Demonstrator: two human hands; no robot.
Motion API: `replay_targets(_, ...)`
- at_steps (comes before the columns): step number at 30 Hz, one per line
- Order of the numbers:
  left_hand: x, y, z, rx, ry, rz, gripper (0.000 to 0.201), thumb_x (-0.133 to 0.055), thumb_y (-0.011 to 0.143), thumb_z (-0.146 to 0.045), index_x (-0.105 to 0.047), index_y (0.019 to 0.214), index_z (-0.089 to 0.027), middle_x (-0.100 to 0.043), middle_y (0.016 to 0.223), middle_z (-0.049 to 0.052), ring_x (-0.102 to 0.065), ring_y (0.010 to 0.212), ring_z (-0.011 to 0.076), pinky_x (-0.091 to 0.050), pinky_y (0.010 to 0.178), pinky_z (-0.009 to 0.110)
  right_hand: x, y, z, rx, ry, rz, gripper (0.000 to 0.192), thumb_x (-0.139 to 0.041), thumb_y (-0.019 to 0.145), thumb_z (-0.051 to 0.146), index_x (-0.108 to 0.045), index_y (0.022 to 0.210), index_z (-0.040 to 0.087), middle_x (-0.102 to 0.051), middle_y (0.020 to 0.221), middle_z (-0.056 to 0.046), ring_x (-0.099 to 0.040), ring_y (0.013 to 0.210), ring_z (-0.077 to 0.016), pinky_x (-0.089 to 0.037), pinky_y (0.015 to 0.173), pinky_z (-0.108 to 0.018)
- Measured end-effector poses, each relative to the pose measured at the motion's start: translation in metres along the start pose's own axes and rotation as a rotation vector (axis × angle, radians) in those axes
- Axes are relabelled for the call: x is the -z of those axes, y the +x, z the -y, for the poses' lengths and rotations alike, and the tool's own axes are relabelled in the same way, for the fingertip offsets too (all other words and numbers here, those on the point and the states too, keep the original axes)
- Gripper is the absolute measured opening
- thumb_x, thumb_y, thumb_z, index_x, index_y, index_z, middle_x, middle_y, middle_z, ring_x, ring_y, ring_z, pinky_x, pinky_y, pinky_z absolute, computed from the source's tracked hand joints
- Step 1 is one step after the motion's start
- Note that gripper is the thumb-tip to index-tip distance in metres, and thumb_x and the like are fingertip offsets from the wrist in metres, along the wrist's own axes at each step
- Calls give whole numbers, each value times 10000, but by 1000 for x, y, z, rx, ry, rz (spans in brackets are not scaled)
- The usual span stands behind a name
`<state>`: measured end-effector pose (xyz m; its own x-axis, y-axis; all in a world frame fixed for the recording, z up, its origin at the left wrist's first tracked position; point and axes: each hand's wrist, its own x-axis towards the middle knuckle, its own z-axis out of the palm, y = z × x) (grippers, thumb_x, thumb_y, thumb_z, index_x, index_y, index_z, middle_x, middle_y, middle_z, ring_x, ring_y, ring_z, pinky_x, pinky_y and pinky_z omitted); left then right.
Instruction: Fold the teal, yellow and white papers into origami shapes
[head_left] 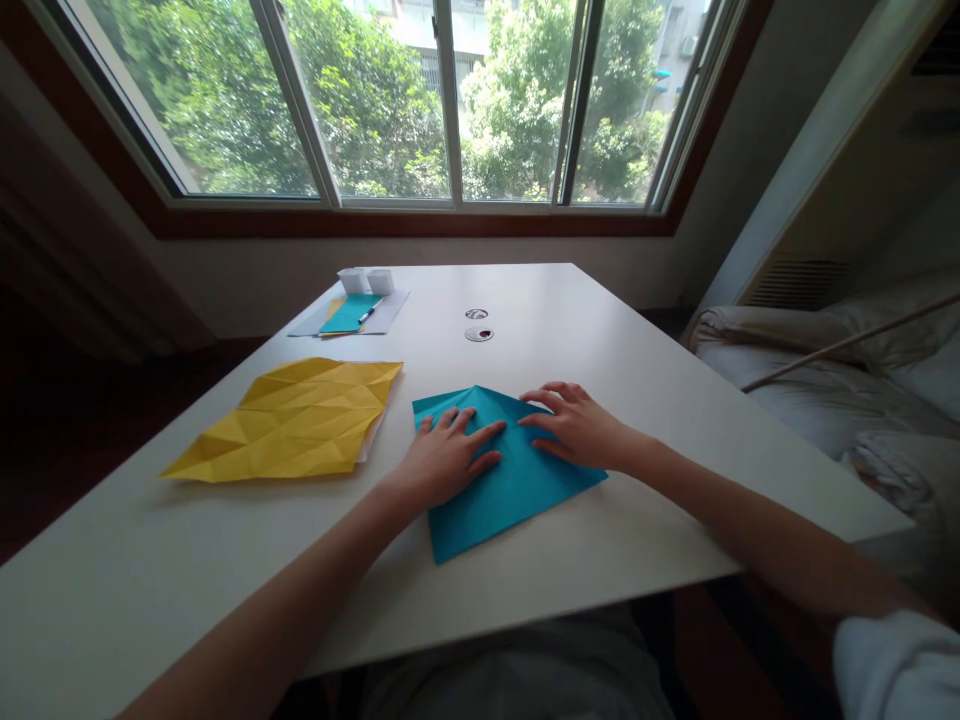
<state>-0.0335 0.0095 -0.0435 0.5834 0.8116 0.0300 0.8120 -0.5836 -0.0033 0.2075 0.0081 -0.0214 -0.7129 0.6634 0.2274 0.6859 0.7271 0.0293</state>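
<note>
White table (600, 330) under a wide window (450, 100), trees beyond.

Item: teal paper (517, 480), folded, lying flat at the near edge of the table. Thin and light, judged pliable and easy to crease or tear; likely to slide on the smooth top unless pinned. Best held by pressing flat on its face or pinching a free corner.

Left hand (446, 455): fingers spread, palm down on the sheet's left half, gripping nothing.

Right hand (577, 425): fingers extended flat on the upper right part, gripping nothing.

Nearby: yellow creased paper (289, 420) just to the left; further papers with a pen (352, 312) and small white boxes (366, 280) at the far side; bedding (825, 380) to the right.
</note>
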Motion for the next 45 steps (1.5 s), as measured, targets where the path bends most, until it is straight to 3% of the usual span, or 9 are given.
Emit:
replay_targets(3, 0, 1, -3, 31, 38, -21, 506, -201, 882, -595, -293, 1356, -443, -391, 1358, 105, -385, 1211, 357, -303, 925, 549, -1, 0, 16, 21, -80, -39, 290, -460, 882, 327, -620, 1093, 206, -466, 1319, -104, -356, 1195, -324, -299, 943, -494)
replay_targets(10, 5, 11, -1, 156, 1, -41, 492, -166, 902, -555, -347, 1338, -414, -501, 1232, 81, -464, 1101, 323, -336, 879, 527, -6, 4, 28, 161, 97, 90, 344, -424, 899, 406, -574, 1097, 169, -629, 1046, -104, -553, 959, -222, -391, 845, -375)
replay_targets(16, 7, 17, 16, 110, -5, -59, 441, -240, 924, -440, -454, 1286, -307, -512, 1179, 98, -457, 1087, 297, -358, 889, 489, -4, 4, 23, 63, 64, 77, 398, -362, 916, 446, -531, 1193, 216, -623, 1057, -100, -567, 970, -238, -392, 840, -397)
replay_targets(23, 7, 15, 25, -29, -117, -80, 386, -283, 922, -434, -558, 1154, -295, -455, 1278, 82, -368, 1206, 290, -317, 962, 509, -6, 3, 7, -116, -86, 55, 377, -372, 902, 467, -621, 1103, 268, -573, 1174, -97, -482, 1099, -286, -375, 882, -437)
replay_targets(26, 7, 14, 23, -127, -155, -83, 377, -278, 929, -424, -569, 1132, -297, -526, 1204, 69, -369, 1209, 282, -327, 958, 495, -10, 1, 1, -239, -193, 77, 372, -391, 899, 423, -576, 1179, 263, -516, 1241, -120, -429, 1148, -329, -378, 882, -463)
replay_targets(30, 9, 12, 18, -183, -189, -129, 383, -281, 935, -412, -521, 1193, -263, -575, 1142, 80, -399, 1190, 283, -339, 943, 489, -14, 0, -8, -320, -186, 162, 403, -351, 918, 352, -462, 1298, 279, -540, 1188, -128, -482, 1082, -318, -419, 839, -456)
replay_targets(34, 15, 9, 11, -221, -268, -148, 356, -283, 945, -344, -471, 1222, -222, -601, 1106, 81, -502, 1085, 231, -378, 919, 415, -16, -1, -25, -229, -7, 196, 413, -316, 933, 296, -419, 1333, 277, -503, 1260, -115, -511, 1082, -265, -429, 877, -412)
replay_targets(40, 9, 11, 8, -229, -272, -114, 359, -309, 937, -289, -422, 1265, -199, -612, 1093, 73, -560, 1011, 189, -387, 937, 361, -25, -5, -52, -129, 227, 111, 396, -321, 930, 257, -441, 1306, 283, -435, 1346, -78, -503, 1131, -225, -436, 911, -379)
replay_targets(45, -2, 13, 13, -163, -147, -73, 411, -327, 922, -371, -414, 1309, -262, -354, 1416, 72, -340, 1280, 244, -310, 1019, 417, -16, -4, -45, -64, 190, 64, 363, -385, 905, 229, -516, 1243, 238, -515, 1229, -119, -525, 1078, -239, -448, 890, -412)
